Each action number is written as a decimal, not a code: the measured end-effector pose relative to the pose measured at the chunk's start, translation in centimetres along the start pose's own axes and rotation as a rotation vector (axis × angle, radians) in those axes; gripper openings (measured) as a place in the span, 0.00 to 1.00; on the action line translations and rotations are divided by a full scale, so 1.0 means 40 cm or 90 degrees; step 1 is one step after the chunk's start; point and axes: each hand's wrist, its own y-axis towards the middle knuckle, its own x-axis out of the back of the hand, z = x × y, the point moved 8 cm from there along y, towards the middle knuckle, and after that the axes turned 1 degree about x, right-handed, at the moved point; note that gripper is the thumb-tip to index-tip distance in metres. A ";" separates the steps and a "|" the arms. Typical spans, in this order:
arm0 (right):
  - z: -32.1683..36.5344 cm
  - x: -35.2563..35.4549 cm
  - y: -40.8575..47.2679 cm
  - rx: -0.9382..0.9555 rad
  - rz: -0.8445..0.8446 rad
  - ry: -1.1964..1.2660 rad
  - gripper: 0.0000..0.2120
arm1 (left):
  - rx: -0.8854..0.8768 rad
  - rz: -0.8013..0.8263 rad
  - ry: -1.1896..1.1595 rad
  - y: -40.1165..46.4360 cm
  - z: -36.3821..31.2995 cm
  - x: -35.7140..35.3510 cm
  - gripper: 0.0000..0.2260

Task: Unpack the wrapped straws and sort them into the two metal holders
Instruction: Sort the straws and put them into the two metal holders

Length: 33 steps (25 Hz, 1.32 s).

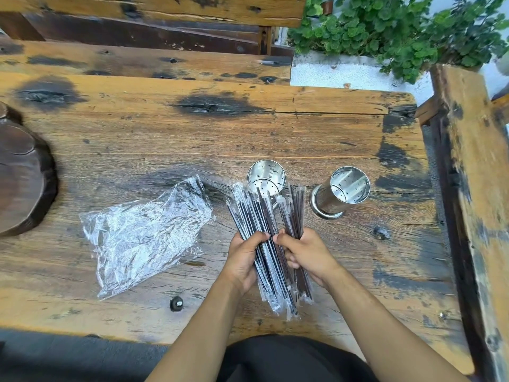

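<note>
My left hand (243,260) grips a thick bundle of dark straws (252,210) in clear individual wrappers, fanned upward above the table. My right hand (304,255) grips a smaller bundle of brown wrapped straws (294,210) right beside it. Two perforated metal holders stand upright just beyond the straw tips: the left holder (266,176) is partly hidden behind the straws, and the right holder (344,188) stands apart. Both holders look empty inside.
An empty crumpled clear plastic bag (146,232) lies on the wooden table (192,133) left of my hands. A dark round wooden slab (22,183) sits at the left edge. A bench (473,188) runs along the right; plants (399,31) stand beyond.
</note>
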 end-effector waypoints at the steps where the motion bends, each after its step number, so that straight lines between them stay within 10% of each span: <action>1: 0.002 0.003 0.000 0.000 -0.016 -0.014 0.05 | 0.001 0.006 -0.008 -0.006 -0.004 -0.003 0.50; 14: -0.008 0.045 -0.002 -0.048 -0.044 0.132 0.06 | -0.001 -0.005 -0.027 0.002 -0.008 0.009 0.44; 18: 0.014 0.023 -0.004 0.030 0.002 -0.116 0.10 | -0.017 -0.018 0.010 0.012 -0.010 0.002 0.54; 22: 0.035 -0.028 0.006 0.122 -0.011 -0.230 0.17 | 0.000 -0.008 -0.005 0.024 0.003 0.001 0.30; 26: 0.024 -0.005 0.020 0.086 -0.069 -0.323 0.14 | 0.007 -0.012 -0.022 0.015 0.004 0.007 0.28; 33: -0.010 -0.005 0.005 0.000 0.012 -0.067 0.09 | -0.021 0.004 0.009 0.002 -0.007 0.001 0.57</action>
